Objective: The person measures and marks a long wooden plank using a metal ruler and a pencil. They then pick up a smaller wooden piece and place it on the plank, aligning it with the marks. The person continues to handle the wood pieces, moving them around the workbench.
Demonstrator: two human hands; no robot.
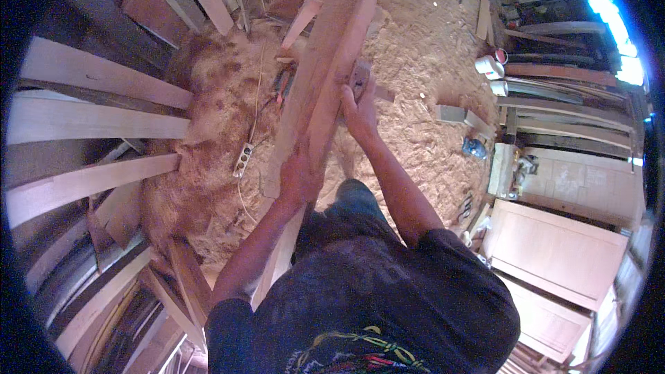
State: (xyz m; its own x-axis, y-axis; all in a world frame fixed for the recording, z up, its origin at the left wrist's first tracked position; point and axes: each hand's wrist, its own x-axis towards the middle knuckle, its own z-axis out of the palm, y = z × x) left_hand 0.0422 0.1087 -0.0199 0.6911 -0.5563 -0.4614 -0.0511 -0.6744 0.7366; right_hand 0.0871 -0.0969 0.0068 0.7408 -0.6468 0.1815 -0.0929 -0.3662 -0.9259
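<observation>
Sawdust and shavings cover the workshop floor [415, 62], with planks stacked all round. We stand over a long reddish timber beam [325, 62] that runs away from us. Our left hand [299, 179] clamps its near end; our right hand [360, 107] presses a small hand plane [359, 77] against its edge, fingers closed round it. We judge planing is under way; next calls for a steady push along the grain.

Long reddish timber plank [325, 76], tilted lengthwise over sawdust; small dark hand plane [359, 77] against its right edge
</observation>
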